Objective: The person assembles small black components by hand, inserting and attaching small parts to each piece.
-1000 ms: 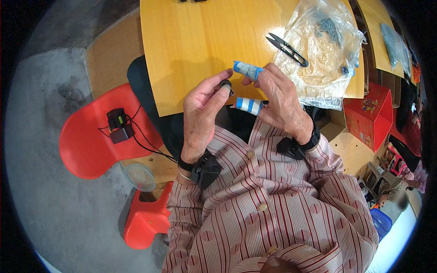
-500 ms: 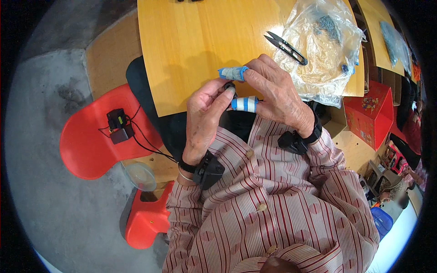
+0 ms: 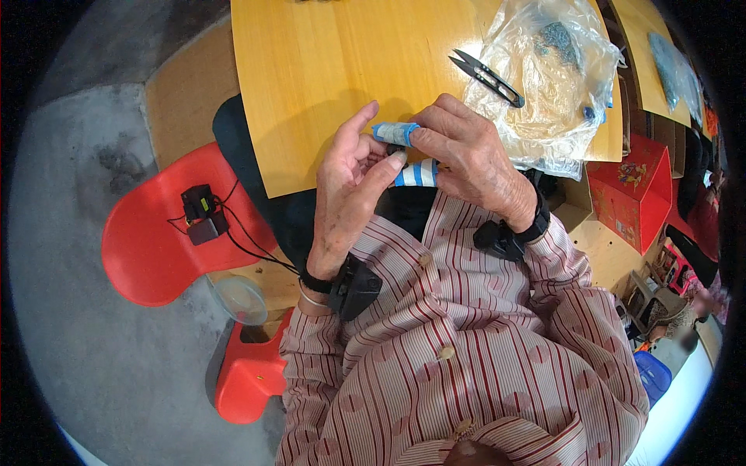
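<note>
Tabletop [image 3: 326, 54] bare ahead and left of hands [image 3: 346, 186]; free passage there. Right side obstructed: crumpled plastic bag [image 3: 532, 128], scissors [image 3: 496, 81] at its left edge, blades pointing left.

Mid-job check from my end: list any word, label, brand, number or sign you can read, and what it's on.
No text is legible.
Red box: gold decoration, too small to tell whether it includes writing.
Black device on the red chair: a yellow-green mark, too small to read.
Small dark piece in hand: mostly hidden, nothing readable.
</note>
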The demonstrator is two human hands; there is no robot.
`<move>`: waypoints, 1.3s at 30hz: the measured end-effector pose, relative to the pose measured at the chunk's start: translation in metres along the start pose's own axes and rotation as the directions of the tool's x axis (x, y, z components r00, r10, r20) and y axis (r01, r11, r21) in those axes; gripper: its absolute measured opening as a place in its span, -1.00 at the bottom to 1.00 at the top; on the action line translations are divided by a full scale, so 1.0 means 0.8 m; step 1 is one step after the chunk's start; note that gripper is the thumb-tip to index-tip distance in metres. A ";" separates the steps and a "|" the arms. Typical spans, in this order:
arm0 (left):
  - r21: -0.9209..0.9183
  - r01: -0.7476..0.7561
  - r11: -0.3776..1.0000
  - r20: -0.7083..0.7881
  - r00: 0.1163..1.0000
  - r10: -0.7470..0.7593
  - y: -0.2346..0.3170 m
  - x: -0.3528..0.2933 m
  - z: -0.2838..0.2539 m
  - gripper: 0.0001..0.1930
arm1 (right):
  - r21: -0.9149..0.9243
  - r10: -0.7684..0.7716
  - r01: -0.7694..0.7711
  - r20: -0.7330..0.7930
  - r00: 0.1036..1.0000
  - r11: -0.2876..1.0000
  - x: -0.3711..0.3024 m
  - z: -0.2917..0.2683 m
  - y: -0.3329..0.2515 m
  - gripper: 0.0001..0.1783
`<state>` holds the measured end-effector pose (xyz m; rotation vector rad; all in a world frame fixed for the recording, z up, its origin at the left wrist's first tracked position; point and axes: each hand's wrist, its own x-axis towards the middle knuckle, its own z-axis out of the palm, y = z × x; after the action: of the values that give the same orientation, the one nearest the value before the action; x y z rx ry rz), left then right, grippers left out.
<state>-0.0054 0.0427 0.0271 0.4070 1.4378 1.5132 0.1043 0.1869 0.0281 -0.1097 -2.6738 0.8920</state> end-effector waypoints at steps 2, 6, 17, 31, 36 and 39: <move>-0.005 0.011 1.000 0.004 1.000 -0.011 0.001 0.001 -0.001 -0.36 | 0.030 0.015 -0.015 0.014 1.000 0.999 0.000 -0.002 -0.001 -0.63; 0.003 0.018 1.000 0.018 1.000 -0.018 0.002 0.000 -0.001 -0.34 | 0.096 0.011 -0.011 0.003 1.000 0.995 0.000 -0.002 -0.001 -0.64; -0.118 0.047 0.992 0.052 0.998 -0.041 0.007 -0.001 -0.004 -0.37 | 0.337 0.137 -0.144 0.046 0.990 0.930 -0.001 -0.002 -0.003 -0.63; -0.122 0.015 0.992 0.055 0.998 -0.009 0.006 -0.003 -0.004 -0.41 | 0.384 0.105 -0.096 -0.003 0.994 0.918 -0.003 0.005 0.000 -0.64; -0.117 0.024 0.993 0.063 0.998 -0.017 0.006 -0.004 -0.006 -0.42 | 0.343 0.104 -0.097 0.000 0.995 0.934 -0.005 0.007 0.001 -0.65; -0.070 0.030 0.997 0.067 0.997 -0.025 0.012 -0.005 -0.005 -0.43 | 0.300 0.090 -0.091 0.017 0.996 0.950 -0.004 0.003 0.000 -0.64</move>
<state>-0.0106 0.0387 0.0363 0.3890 1.3292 1.5109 0.1065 0.1846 0.0253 -0.1616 -2.5167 1.3170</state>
